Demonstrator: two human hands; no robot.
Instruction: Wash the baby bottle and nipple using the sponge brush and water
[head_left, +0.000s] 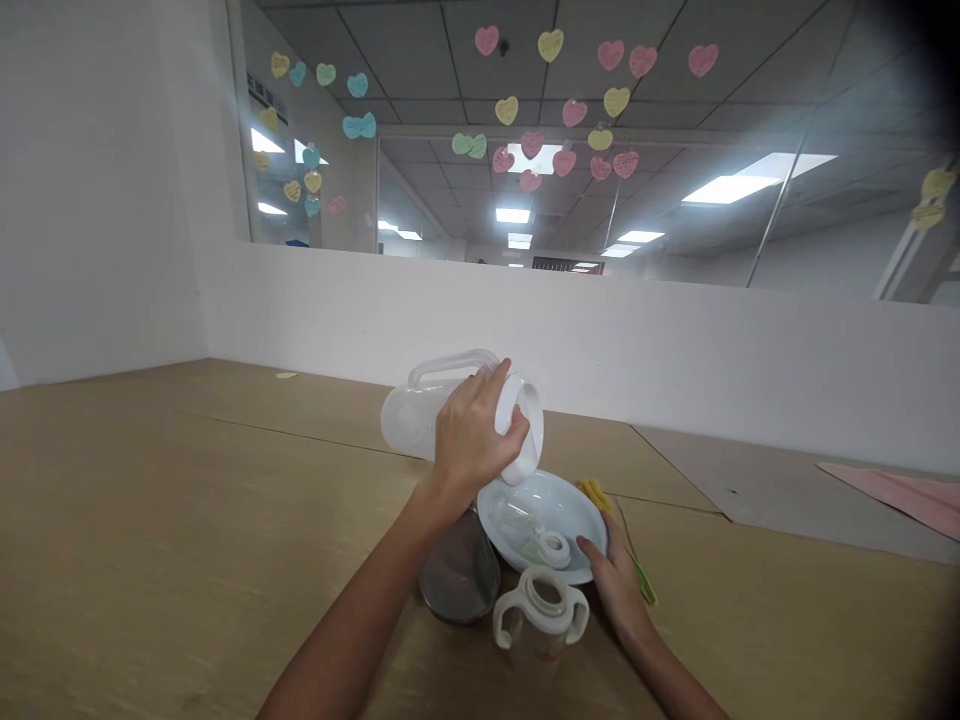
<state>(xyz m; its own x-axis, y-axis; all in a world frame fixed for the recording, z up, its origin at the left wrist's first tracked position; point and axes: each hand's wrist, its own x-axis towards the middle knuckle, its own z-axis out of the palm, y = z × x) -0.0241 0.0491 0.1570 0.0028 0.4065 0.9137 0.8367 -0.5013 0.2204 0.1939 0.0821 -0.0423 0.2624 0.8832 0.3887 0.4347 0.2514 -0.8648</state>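
Note:
My left hand (472, 430) is closed round a translucent plastic pitcher (412, 418) near its white lid (531, 420). The pitcher is tipped on its side, its lid end over a pale blue bowl (581, 510). Gripping the bowl's right rim is my right hand (611, 570), thumb on the inside edge. Inside the bowl lie a clear part (516, 512) and a white ring-shaped piece (553, 549). Just in front stands a clear baby bottle with a white two-handled collar (546, 615), open at the top. Whether water runs from the pitcher cannot be made out.
A dark grey metallic container (461, 572) stands left of the bowl, partly behind my left arm. Right of the bowl lies a brush with a yellow head (595, 494) and green handle (645, 585). Pink cloth (907, 492) lies far right. A white wall (337, 300) backs the wooden table (187, 520).

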